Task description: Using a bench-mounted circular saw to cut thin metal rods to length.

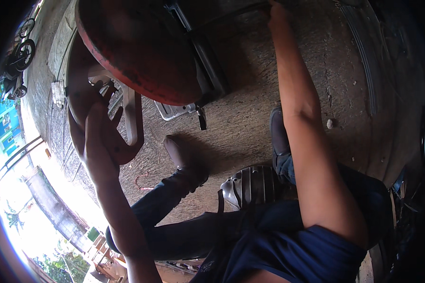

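A large round disc [141, 52] with a worn red rim tilts across the upper left. Below its left side is a dark reddish metal part [123, 148] with a pale, bar-like edge. My left hand [97, 137] is closed round this part, its fingers partly in shadow. At the top edge my right hand [277, 10] reaches forward to the end of a dark thin rod [236, 13]; its fingers are too dark and cut off to make out. A black metal post [200, 52] stands beside the disc, with a silver bracket [172, 111] below it.
My shoes [177, 152] rest on the rough floor [241, 127], with a dark ribbed object [250, 186] between my legs. A small stone [329, 123] lies right of my right arm. Motorcycles [21, 61] stand far left, near a railing [21, 155].
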Demonstrator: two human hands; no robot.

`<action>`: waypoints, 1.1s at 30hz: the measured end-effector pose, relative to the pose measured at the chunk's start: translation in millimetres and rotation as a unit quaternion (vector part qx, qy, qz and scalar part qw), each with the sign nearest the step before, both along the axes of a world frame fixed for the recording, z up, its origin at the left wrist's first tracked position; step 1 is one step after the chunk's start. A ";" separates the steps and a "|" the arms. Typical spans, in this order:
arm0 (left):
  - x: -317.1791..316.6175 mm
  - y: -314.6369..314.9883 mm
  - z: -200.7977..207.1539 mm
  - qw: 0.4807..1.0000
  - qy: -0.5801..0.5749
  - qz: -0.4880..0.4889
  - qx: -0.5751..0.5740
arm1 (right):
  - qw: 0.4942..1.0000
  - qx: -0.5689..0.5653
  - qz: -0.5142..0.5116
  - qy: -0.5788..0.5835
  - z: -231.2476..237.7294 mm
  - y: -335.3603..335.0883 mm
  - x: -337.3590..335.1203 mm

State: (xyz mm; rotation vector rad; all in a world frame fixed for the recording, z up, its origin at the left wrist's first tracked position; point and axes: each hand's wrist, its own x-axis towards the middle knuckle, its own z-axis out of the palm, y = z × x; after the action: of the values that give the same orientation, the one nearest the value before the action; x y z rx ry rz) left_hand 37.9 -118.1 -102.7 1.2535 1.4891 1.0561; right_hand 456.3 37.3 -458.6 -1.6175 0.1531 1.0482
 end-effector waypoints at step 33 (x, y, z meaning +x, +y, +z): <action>-5.7 2.2 -10.1 0.999 -0.001 0.029 0.024 | 0.986 0.137 -0.095 -0.001 62.5 -29.2 -20.0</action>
State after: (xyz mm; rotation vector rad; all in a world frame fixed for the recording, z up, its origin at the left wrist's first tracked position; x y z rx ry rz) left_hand 32.3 -115.9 -112.8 1.2487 1.5141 1.1367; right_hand 436.3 8.1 -396.1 -1.3283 0.1519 0.8783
